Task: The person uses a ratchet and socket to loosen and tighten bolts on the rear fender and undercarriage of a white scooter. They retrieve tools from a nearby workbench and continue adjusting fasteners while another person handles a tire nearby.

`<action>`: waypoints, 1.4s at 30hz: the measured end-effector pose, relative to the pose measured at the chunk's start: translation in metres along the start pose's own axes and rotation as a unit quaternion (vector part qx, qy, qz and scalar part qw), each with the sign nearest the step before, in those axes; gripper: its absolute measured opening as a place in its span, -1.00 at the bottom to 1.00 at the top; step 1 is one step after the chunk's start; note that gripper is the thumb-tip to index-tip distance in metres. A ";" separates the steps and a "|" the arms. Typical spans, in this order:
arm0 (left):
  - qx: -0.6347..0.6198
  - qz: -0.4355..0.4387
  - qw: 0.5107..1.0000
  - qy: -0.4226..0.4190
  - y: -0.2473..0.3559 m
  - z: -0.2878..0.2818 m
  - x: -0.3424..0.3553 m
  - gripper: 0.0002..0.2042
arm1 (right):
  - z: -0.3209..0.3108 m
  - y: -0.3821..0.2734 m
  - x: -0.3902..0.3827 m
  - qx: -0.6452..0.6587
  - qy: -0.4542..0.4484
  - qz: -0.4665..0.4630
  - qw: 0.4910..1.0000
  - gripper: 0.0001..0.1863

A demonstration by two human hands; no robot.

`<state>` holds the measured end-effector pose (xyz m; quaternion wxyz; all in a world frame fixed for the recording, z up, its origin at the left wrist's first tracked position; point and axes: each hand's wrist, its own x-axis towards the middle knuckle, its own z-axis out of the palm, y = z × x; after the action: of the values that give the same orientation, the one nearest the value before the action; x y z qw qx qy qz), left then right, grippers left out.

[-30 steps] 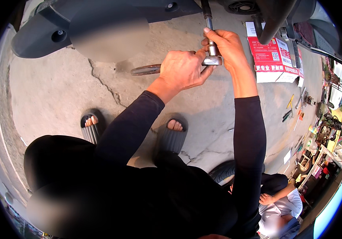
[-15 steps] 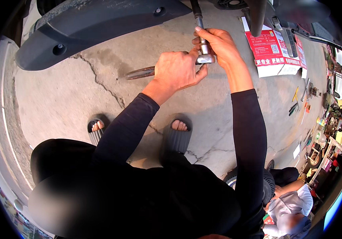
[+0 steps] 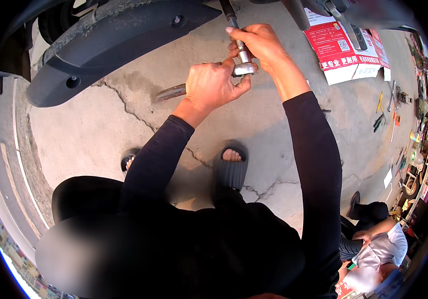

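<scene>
My left hand [image 3: 209,84] is closed around a ratchet wrench [image 3: 171,92]. The worn handle sticks out to the left of the fist, and its round silver head [image 3: 245,69] shows past my fingers. At that head, my right hand [image 3: 264,46] wraps its fingers around a shiny socket [image 3: 244,55]. The socket lines up with a dark rod-like part [image 3: 228,11] coming down from the top edge. My right fingers partly cover where the pieces meet, so I cannot tell how they join.
A dark plastic fender [image 3: 119,50] curves across the upper left. Red-and-white cardboard [image 3: 333,42] lies on the cracked concrete at the upper right. Hand tools [image 3: 379,119] lie scattered on the right. Another person [image 3: 378,244] sits by a tire at the lower right.
The view has shifted, so the fender sits a little lower and the cardboard further up. Both hands keep their hold on the wrench and socket, slightly further left in the picture.
</scene>
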<state>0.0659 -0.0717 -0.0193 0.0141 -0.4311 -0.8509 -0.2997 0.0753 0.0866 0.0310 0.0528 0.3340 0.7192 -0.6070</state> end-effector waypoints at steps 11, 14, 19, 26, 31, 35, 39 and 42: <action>-0.023 -0.034 0.999 -0.037 0.010 0.003 0.002 -0.65 | -0.008 0.007 0.001 0.043 -0.010 -0.025 0.999 -0.58; -0.089 -0.068 0.991 -0.073 0.011 -0.003 0.002 -0.62 | -0.014 0.046 -0.034 0.174 -0.039 -0.048 0.983 -0.41; -0.209 -0.047 0.976 -0.036 0.021 -0.019 0.014 -0.63 | 0.052 0.091 -0.087 0.457 -0.005 -0.112 0.882 -0.37; -0.179 -0.196 0.963 -0.037 0.015 -0.011 0.065 -0.61 | 0.049 0.082 -0.061 0.559 0.029 -0.185 0.808 -0.50; -0.568 -0.391 0.697 -0.196 0.034 -0.012 0.092 -0.63 | 0.054 0.080 -0.070 0.583 0.035 -0.208 0.784 -0.49; -0.623 -0.403 0.650 -0.164 0.033 -0.002 0.100 -0.69 | 0.048 0.088 -0.063 0.610 0.005 -0.241 0.755 -0.57; -0.597 -0.414 0.668 -0.162 0.041 0.004 0.103 -0.68 | 0.046 0.093 -0.051 0.639 0.020 -0.249 0.727 -0.63; -0.588 -0.432 0.674 -0.119 0.050 0.012 0.105 -0.69 | 0.043 0.088 -0.047 0.704 0.037 -0.209 0.677 -0.66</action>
<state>0.0400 0.0333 0.0254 -0.4751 0.0333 -0.5850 -0.6565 0.1457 0.0314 -0.0309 -0.3525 0.1355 0.1312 -0.9166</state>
